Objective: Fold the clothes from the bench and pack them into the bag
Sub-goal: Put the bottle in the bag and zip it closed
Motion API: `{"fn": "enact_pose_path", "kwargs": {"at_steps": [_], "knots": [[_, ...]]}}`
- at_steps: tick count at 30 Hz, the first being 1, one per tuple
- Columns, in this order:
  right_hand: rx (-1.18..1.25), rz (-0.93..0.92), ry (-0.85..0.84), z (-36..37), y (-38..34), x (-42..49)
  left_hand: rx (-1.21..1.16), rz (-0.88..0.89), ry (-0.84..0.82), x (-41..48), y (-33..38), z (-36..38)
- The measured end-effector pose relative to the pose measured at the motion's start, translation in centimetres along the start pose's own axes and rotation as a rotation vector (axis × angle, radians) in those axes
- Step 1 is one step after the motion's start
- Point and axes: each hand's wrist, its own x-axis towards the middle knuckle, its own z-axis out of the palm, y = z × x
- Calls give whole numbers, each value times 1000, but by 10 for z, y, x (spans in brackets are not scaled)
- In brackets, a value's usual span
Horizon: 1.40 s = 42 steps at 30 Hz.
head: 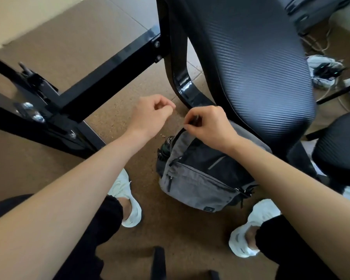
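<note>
A grey and black backpack (pixel 198 178) stands on the brown floor between my feet, leaning against the black padded bench (pixel 250 63). My right hand (pixel 208 126) pinches a dark zipper pull at the top of the bag. My left hand (pixel 151 114) hovers just left of it above the floor, its fingers curled and holding nothing. A dark bottle (pixel 167 146) sticks out of the bag's left side pocket. No clothes are in view.
The bench's black metal frame (pixel 101 77) crosses the left side. A second black pad (pixel 339 142) sits at the right. White shoes and cables (pixel 323 71) lie on the floor beyond the bench. My white sneakers (pixel 129 201) flank the bag.
</note>
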Motion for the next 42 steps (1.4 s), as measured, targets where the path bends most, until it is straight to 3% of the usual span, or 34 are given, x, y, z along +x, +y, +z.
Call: {"fn": "enact_pose_path", "kwargs": {"at_steps": [2, 5, 7, 11, 18, 26, 28, 31, 33, 36, 42], "knots": [[23, 15, -6, -5, 0, -3, 183, 66, -83, -1, -11, 9], [33, 28, -22, -10, 0, -8, 295, 90, -344, -6, -17, 28], [25, 26, -27, -12, 1, -13, 398, 105, -395, -8, -12, 39], [-20, 42, 25, -18, 4, -20, 629, 176, -301, 3, -8, 47], [-17, 258, 166, -52, 32, -47, 734, 218, -215, 16, -17, 49], [112, 575, 311, -76, 88, -106, 819, 124, -111, 18, -14, 68], [196, 581, 310, -74, 96, -115, 737, 219, -89, 12, -4, 74], [354, 557, 306, -74, 102, -122, 567, 618, -74, -8, 26, 87], [416, 525, 311, -75, 102, -123, 512, 785, -162, -20, 39, 101], [452, 465, 278, -77, 96, -124, 626, 868, -266, -23, 42, 123], [512, 444, 239, -79, 92, -126, 789, 898, -245, -19, 45, 143]]}}
